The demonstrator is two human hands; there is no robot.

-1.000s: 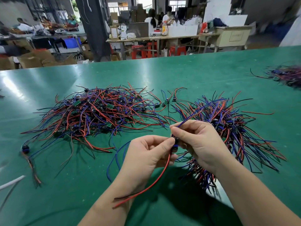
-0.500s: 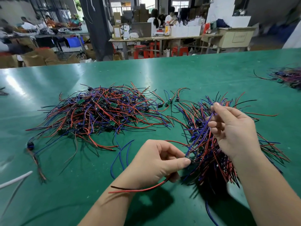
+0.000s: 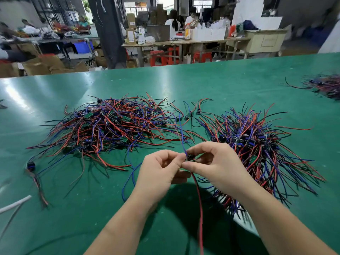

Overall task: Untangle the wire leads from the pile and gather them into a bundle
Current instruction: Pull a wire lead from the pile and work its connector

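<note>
At the left edge a white cable point(image 3: 14, 203) is cut off by the frame, and we cannot tell what it belongs to. The tangled pile point(image 3: 110, 126) lies on the green table point(image 3: 220, 83), left of centre. Its leads cross so thickly that we cannot follow any single one.

Our left hand point(image 3: 158, 173) pinches a small black part point(image 3: 190, 157) between thumb and forefinger, and fingertips hide most of it. A blue lead point(image 3: 182, 138) rises from it toward the pile. A red lead point(image 3: 200, 203) hangs down from it and runs off the bottom edge. Our right hand point(image 3: 220, 168) pinches the same part from the other side, thumb and forefinger closed on it. Its wrist covers the near end of the gathered bundle point(image 3: 253, 142), which lies just right of the hands. A further pile point(image 3: 325, 85) at the right edge is blurred and cut off.

Half a second ago the right hand was raised over the bundle, holding a blue lead; now it has come back to meet the left. The red lead then trailed leftward; now it hangs down.
</note>
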